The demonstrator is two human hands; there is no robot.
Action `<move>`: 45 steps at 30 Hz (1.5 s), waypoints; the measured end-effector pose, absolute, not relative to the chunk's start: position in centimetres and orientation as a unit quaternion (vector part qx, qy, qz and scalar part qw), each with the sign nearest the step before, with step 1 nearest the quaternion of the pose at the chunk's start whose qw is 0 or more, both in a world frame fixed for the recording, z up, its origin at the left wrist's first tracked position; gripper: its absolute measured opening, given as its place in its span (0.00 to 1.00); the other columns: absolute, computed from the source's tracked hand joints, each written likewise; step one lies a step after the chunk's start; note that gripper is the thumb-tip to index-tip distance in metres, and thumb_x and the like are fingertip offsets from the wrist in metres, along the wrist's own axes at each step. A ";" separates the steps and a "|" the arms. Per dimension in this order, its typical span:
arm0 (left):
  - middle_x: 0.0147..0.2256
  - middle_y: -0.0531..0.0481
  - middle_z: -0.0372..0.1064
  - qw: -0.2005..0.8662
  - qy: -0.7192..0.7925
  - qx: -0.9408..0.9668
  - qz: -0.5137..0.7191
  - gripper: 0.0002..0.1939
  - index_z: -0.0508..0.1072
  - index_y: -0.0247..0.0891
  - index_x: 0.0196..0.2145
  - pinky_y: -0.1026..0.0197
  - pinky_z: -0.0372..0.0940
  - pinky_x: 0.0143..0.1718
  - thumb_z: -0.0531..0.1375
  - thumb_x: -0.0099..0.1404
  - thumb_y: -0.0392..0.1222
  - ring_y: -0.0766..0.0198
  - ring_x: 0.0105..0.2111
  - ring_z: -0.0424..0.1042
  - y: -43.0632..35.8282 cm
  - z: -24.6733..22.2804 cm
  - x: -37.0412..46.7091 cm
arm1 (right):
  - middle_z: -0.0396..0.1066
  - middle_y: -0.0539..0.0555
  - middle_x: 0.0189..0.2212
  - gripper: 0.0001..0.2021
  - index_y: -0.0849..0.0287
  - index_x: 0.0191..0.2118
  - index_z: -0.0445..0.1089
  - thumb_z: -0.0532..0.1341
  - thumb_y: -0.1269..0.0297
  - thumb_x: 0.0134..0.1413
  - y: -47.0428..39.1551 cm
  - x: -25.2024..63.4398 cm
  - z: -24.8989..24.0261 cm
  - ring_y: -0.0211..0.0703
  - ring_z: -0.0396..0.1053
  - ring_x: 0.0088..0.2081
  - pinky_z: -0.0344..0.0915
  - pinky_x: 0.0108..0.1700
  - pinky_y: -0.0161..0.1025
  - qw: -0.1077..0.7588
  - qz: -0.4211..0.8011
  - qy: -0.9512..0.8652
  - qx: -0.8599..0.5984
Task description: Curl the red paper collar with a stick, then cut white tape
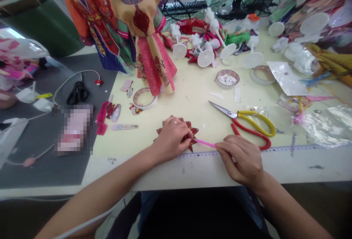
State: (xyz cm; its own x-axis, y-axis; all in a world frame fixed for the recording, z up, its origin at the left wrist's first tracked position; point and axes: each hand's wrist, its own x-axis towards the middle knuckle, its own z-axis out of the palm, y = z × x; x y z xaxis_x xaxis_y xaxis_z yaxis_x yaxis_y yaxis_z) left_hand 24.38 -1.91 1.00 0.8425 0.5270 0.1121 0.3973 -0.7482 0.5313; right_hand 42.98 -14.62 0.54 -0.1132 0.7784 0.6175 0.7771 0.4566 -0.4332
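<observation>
A red flower-shaped piece (193, 132) with dark-edged pointed petals lies on the table, partly covered by my left hand (174, 138). That hand is closed on the piece, its thumb and fingertips pinched together at the inner end of a thin pink strip (205, 143). The strip runs straight from there to my right hand (242, 158), whose thumb and fingers pinch its other end. What lies beneath my left palm is hidden. Beyond my right hand lie scissors (233, 114) with one yellow and one red handle, blades pointing left.
A ruler strip (277, 149) runs along the table's front. Tape rolls (145, 98), fabric scraps (102, 120), a blurred-out pink item (75, 129) and black scissors (78, 93) lie left. Dressed doll figures (154, 59) stand behind; white doll stands (205, 58) and clear plastic bags (330, 125) are farther right.
</observation>
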 end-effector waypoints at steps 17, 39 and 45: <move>0.29 0.53 0.71 0.266 0.217 0.930 0.133 0.05 0.73 0.39 0.31 0.54 0.53 0.47 0.57 0.61 0.36 0.64 0.34 0.64 -1.7 1.0 23.7 | 0.65 0.53 0.23 0.09 0.64 0.33 0.68 0.60 0.81 0.43 -14.6 43.1 0.2 0.40 0.64 0.27 0.64 0.28 0.38 0.436 -0.009 -0.724 -0.535; 0.24 0.55 0.67 0.255 0.263 0.917 0.160 0.01 0.71 0.38 0.29 0.54 0.54 0.48 0.59 0.57 0.34 0.65 0.30 0.62 -2.1 1.0 24.3 | 0.64 0.54 0.22 0.11 0.66 0.33 0.67 0.61 0.83 0.40 -14.5 42.9 0.2 0.40 0.63 0.27 0.64 0.28 0.39 0.445 -0.008 -0.726 -0.525; 0.26 0.55 0.70 0.271 0.235 0.922 0.148 0.05 0.71 0.38 0.27 0.54 0.54 0.46 0.57 0.59 0.33 0.64 0.32 0.63 -1.9 1.3 23.9 | 0.65 0.53 0.22 0.10 0.65 0.32 0.67 0.61 0.82 0.41 -14.6 43.0 0.3 0.40 0.63 0.27 0.64 0.29 0.39 0.436 -0.006 -0.726 -0.532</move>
